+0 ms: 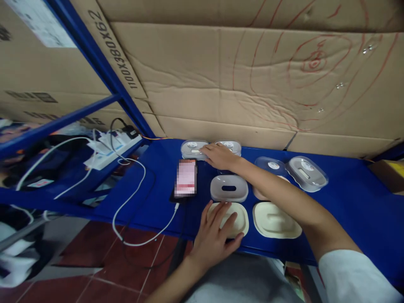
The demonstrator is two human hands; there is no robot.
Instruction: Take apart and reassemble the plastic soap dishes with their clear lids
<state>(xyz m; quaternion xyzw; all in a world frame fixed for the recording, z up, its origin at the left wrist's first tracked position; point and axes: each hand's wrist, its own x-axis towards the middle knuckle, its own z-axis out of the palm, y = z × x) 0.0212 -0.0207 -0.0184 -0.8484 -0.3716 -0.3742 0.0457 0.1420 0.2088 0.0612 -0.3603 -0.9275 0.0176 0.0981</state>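
Observation:
At the bench's front edge, my left hand lies with its fingers spread over a cream oval moulded tray. My right hand reaches to the back, its fingers stretched out at the right end of a clear-lidded oval container with a round label. Partly behind that hand is a second clear-lidded container. Between my hands sits a whitish oval cover with a dark slot. Another cream moulded tray lies to the right, below my right forearm.
A phone with a white cable lies left of the cover. Further right are a clear lid, a pinkish piece and a lidded container. Cardboard backs the blue bench; a power strip is left.

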